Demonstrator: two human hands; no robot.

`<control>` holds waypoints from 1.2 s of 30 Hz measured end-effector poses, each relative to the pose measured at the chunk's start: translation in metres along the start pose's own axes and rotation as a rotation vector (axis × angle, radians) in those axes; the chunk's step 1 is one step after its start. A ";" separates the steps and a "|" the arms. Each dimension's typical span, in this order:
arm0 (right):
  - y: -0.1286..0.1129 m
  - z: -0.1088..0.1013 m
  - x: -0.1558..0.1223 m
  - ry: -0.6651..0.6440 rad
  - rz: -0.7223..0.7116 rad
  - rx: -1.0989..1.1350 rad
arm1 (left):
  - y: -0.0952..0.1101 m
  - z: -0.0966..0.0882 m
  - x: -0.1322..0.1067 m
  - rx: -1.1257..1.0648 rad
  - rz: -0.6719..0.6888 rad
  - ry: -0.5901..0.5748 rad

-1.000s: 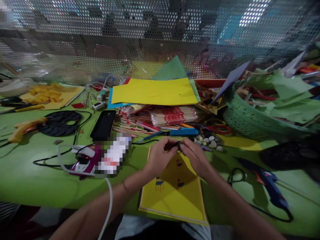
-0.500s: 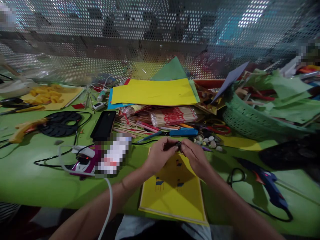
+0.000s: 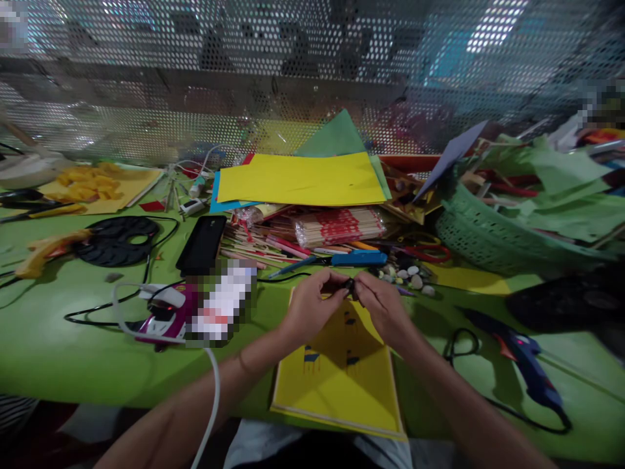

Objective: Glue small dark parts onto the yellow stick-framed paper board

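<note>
My left hand point(image 3: 312, 306) and my right hand point(image 3: 383, 306) meet fingertip to fingertip above a yellow sheet point(image 3: 336, 378) that lies at the near edge of the green table point(image 3: 63, 339). Both pinch one small dark piece point(image 3: 349, 284) between thumbs and forefingers; it is too small to name. Tiny dark chair-like shapes point(image 3: 311, 357) stand on the yellow sheet below my hands. A heap of small pebbles point(image 3: 407, 275) lies just beyond my right hand.
A blue glue gun point(image 3: 525, 361) with its cable lies at the right, a yellow glue gun point(image 3: 43, 253) at the left. A black phone point(image 3: 202, 244), a green basket point(image 3: 493, 238) of paper scraps, stacked yellow paper point(image 3: 303, 177), sticks and red scissors point(image 3: 427, 251) crowd the back.
My hands have stayed in the same spot, with only small finger movements on the dark piece. Nothing else on the table has moved.
</note>
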State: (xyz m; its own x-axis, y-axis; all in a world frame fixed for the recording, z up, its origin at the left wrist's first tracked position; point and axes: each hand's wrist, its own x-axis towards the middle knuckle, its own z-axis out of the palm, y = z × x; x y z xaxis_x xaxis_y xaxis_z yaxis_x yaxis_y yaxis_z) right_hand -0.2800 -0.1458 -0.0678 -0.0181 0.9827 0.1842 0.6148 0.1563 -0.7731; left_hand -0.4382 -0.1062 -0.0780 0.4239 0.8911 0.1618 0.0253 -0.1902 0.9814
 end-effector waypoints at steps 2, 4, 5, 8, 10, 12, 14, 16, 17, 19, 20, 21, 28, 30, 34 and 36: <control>0.000 0.000 0.000 0.021 -0.005 -0.021 | 0.000 0.001 0.001 -0.049 -0.033 0.001; 0.000 0.000 0.000 0.042 -0.012 -0.036 | 0.002 0.002 0.002 -0.116 -0.065 -0.006; 0.000 -0.001 0.000 0.046 -0.015 -0.032 | 0.003 0.002 0.003 -0.144 -0.073 -0.010; -0.001 -0.002 0.000 0.025 -0.017 0.019 | 0.006 0.002 0.004 -0.184 -0.069 -0.025; -0.001 -0.003 0.000 0.009 -0.020 0.046 | 0.006 0.001 0.004 -0.184 -0.066 -0.032; -0.002 -0.004 -0.001 0.005 -0.025 0.045 | 0.005 0.001 0.004 -0.170 -0.065 -0.032; -0.003 -0.005 -0.001 -0.003 -0.029 0.017 | 0.005 0.000 0.004 -0.137 -0.048 -0.030; -0.005 -0.006 0.000 -0.016 -0.033 -0.028 | 0.004 -0.001 0.004 -0.075 -0.021 -0.028; -0.006 -0.007 0.000 -0.020 -0.037 -0.048 | 0.004 -0.002 0.003 -0.044 -0.009 -0.029; -0.006 -0.007 0.001 -0.018 -0.045 -0.068 | 0.004 -0.003 0.003 -0.011 -0.004 -0.032; -0.006 -0.007 0.002 -0.016 -0.041 -0.068 | 0.004 -0.003 0.003 -0.018 -0.013 -0.034; -0.005 -0.007 0.002 -0.018 -0.030 -0.058 | 0.004 -0.004 0.004 -0.044 -0.033 -0.038; -0.004 -0.011 0.003 -0.088 0.022 0.141 | 0.009 -0.007 0.011 -0.514 -0.288 -0.098; -0.005 -0.012 0.003 -0.073 0.015 0.075 | 0.011 -0.007 0.011 -0.553 -0.309 -0.100; -0.005 -0.012 0.004 -0.092 -0.027 -0.086 | 0.013 -0.007 0.010 -0.486 -0.277 -0.105; -0.004 -0.012 0.004 -0.111 -0.045 -0.142 | 0.013 -0.007 0.009 -0.399 -0.241 -0.111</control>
State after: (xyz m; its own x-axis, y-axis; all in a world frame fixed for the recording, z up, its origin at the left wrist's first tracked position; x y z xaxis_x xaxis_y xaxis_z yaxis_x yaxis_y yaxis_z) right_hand -0.2732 -0.1434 -0.0567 -0.1297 0.9812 0.1427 0.7167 0.1922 -0.6704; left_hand -0.4399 -0.0975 -0.0633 0.5435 0.8368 -0.0660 -0.2053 0.2087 0.9562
